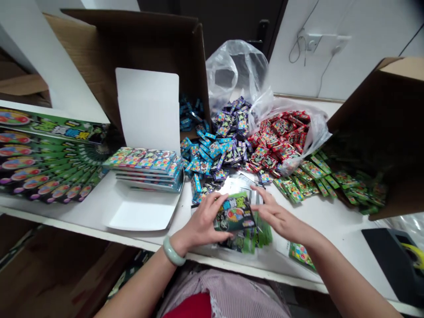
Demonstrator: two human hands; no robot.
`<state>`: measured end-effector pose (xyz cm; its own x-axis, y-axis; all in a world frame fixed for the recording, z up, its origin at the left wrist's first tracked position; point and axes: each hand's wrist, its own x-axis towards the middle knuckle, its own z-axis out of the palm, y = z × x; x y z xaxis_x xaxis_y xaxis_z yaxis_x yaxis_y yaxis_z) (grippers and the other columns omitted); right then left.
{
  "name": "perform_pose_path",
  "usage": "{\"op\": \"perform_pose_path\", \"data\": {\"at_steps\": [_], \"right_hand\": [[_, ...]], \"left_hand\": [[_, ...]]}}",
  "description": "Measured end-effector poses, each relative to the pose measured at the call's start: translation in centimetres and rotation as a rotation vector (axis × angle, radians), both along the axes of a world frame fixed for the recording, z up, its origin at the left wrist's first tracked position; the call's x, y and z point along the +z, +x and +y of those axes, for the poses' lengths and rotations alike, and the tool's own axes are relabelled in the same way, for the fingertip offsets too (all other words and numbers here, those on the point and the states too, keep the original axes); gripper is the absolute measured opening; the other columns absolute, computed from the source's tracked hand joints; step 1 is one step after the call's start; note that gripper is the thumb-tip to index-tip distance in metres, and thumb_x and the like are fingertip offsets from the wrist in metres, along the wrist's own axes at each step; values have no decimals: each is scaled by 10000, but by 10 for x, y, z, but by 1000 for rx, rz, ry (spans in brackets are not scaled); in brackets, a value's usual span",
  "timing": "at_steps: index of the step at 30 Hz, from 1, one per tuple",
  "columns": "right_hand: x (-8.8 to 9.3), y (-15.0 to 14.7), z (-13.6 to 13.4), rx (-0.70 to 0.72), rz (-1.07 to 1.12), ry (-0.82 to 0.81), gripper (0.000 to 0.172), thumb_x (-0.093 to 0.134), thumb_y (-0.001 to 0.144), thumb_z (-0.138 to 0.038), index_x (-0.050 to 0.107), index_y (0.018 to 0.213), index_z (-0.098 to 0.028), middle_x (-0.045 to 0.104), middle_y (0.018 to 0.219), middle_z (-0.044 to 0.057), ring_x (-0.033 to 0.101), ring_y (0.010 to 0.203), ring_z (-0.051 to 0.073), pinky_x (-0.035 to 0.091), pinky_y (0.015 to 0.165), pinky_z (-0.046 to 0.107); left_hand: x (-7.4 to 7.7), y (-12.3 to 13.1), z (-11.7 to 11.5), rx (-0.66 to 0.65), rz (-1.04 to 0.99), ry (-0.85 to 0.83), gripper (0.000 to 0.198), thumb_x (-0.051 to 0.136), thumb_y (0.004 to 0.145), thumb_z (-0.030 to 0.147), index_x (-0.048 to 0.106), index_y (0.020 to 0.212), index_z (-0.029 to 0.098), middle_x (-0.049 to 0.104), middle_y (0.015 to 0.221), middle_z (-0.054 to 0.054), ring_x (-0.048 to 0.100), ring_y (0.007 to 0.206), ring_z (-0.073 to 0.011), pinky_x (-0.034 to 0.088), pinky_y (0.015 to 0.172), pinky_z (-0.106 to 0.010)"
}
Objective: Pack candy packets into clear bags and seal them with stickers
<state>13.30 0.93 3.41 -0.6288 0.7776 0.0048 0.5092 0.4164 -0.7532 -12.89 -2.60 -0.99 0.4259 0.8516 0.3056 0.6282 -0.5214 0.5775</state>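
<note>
A green and black printed packet with a colourful oval picture is held over the front of the table. My left hand, with a pale green bangle on its wrist, grips it from the left, thumb on top. At its right edge, the fingers of my right hand close against the packet. Beneath lie several more green packets, partly covered by my hands. Shiny silver wrapping shows just behind. Near my right forearm lies another green printed packet.
Small blue, purple, red and green boxes lie heaped behind my hands. An open white carton holds stacked printed packs. Cardboard boxes stand left and right. Fanned green cards lie far left.
</note>
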Motion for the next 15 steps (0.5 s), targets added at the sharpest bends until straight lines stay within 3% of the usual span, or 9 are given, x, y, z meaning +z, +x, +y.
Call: {"op": "perform_pose_path", "data": {"at_steps": [3, 7, 9, 10, 13, 15], "right_hand": [[3, -7, 17, 38, 37, -39, 454, 405, 958, -511, 740, 879, -215, 478, 1431, 127, 367, 1380, 318, 368, 1078, 545], [5, -34, 75, -268, 101, 72, 334, 472, 940, -442, 707, 953, -205, 708, 1020, 98, 657, 980, 245, 513, 907, 437], [2, -58, 108, -355, 8, 178, 246, 533, 907, -365, 685, 996, -194, 711, 952, 89, 662, 885, 234, 524, 856, 418], [0, -71, 123, -364, -17, 211, 241, 581, 872, -321, 671, 1053, -189, 697, 1016, 108, 644, 948, 253, 502, 895, 436], [-10, -102, 155, -405, -121, 293, 588, 753, 700, -271, 575, 1254, -187, 538, 1316, 177, 474, 1225, 364, 379, 1020, 541], [-17, -109, 168, -432, -136, 253, 773, 801, 612, -252, 511, 1326, -187, 477, 1362, 193, 410, 1268, 400, 342, 1033, 571]], "left_hand": [[1, -3, -2, 19, -40, -23, 1046, 823, 644, 409, 219, 1481, 240, 408, 1318, -153, 439, 1238, -357, 416, 1044, -547], [7, -10, -2, 77, -99, -39, 964, 782, 688, 440, 253, 1465, 228, 408, 1300, -147, 463, 1216, -341, 435, 1031, -546], [10, -12, -2, 67, -114, -38, 972, 782, 687, 446, 244, 1469, 234, 402, 1304, -146, 457, 1223, -345, 435, 1032, -553], [10, -12, -2, 64, -117, -40, 987, 789, 680, 434, 235, 1473, 239, 398, 1308, -144, 452, 1229, -348, 435, 1034, -555], [9, -14, -4, 73, -122, -46, 1017, 802, 668, 385, 210, 1484, 250, 389, 1328, -143, 435, 1250, -352, 430, 1043, -557], [8, -17, -5, 80, -123, -41, 1026, 803, 667, 378, 202, 1488, 248, 385, 1338, -147, 431, 1255, -353, 425, 1048, -561]]}}
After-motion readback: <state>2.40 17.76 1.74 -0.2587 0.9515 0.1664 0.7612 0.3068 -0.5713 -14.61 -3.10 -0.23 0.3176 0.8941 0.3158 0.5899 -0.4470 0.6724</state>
